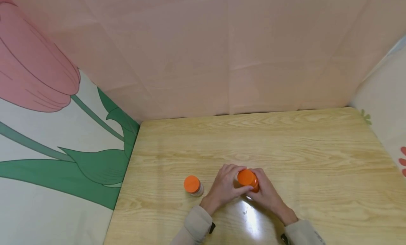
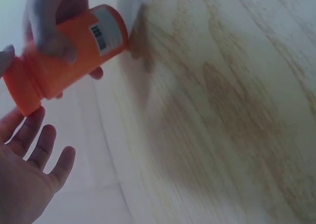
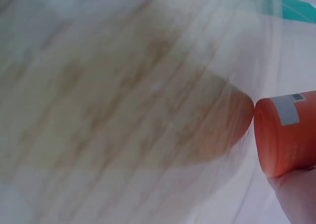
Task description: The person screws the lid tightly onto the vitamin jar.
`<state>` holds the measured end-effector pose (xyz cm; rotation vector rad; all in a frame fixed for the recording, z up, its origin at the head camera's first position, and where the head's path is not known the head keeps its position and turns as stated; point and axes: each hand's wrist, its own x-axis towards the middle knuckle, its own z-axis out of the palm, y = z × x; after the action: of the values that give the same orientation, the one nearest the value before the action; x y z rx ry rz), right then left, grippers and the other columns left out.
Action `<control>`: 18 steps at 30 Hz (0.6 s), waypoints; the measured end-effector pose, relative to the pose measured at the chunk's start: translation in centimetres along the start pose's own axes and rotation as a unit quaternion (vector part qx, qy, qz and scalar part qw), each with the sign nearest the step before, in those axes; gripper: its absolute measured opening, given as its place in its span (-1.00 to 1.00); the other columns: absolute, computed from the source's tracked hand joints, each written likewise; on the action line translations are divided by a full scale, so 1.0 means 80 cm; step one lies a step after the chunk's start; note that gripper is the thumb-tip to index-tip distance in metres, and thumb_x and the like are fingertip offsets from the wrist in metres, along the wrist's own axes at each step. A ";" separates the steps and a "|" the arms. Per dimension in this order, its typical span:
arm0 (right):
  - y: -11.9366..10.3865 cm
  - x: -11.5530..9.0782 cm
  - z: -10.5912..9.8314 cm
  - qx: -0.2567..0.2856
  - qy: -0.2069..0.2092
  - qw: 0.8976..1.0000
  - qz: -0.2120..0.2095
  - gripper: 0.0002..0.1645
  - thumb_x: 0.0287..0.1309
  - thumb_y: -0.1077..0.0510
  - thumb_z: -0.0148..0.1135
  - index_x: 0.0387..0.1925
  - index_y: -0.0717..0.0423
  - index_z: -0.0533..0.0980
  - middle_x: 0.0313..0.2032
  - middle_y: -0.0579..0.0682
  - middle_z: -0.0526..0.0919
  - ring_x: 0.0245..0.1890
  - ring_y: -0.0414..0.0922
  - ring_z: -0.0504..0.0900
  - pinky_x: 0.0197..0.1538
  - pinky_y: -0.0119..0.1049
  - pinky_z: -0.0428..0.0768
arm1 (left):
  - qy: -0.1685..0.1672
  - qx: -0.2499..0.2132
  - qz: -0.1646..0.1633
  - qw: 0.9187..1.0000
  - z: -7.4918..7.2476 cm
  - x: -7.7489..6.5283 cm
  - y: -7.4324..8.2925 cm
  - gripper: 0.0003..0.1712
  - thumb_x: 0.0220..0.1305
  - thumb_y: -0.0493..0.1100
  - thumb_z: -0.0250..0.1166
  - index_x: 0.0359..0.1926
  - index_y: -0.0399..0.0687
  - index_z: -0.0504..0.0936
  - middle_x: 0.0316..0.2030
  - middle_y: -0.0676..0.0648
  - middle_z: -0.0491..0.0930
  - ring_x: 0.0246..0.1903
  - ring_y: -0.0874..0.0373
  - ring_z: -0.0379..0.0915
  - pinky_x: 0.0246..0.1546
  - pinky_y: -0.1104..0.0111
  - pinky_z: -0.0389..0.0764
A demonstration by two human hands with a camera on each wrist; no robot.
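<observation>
An orange bottle [image 2: 81,51] with a pale label and an orange screw lid [image 1: 246,177] is between the two hands, over the middle of the table. My right hand [image 1: 265,193] grips the bottle's body, its fingers wrapped around it in the left wrist view. With thumb and forefinger, my left hand [image 1: 226,186] pinches the lid, while its other fingers spread away. The base of the bottle [image 3: 291,135] is at or just above the tabletop; I cannot tell which. Left of the hands stands a second bottle [image 1: 200,191], pale-bodied with an orange lid.
The light wood-grain table [image 1: 333,160] has glare in front of the hands. A pinkish cloth wall [image 1: 228,62] rises behind its far edge. At the left is a panel with a large tulip print [image 1: 38,62]; a white one [image 1: 387,97] stands on the right.
</observation>
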<state>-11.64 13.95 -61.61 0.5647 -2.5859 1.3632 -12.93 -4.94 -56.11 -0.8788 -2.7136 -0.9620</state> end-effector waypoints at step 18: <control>-0.005 0.006 0.001 -0.056 0.047 0.997 -0.024 -0.23 -0.49 0.31 0.67 -0.05 0.18 0.57 -0.19 0.01 0.71 -0.20 -0.10 0.63 -0.14 -0.15 0.61 | -0.051 -0.042 0.043 0.997 -0.006 -0.004 -0.003 -0.32 0.14 -0.09 0.39 0.32 0.09 0.46 0.19 0.03 0.51 0.11 0.17 0.37 0.21 0.39 0.42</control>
<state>-11.93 13.57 -61.24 0.5274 -2.5377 1.1916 -12.83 -5.50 -55.93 -1.0781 -2.7108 -1.0477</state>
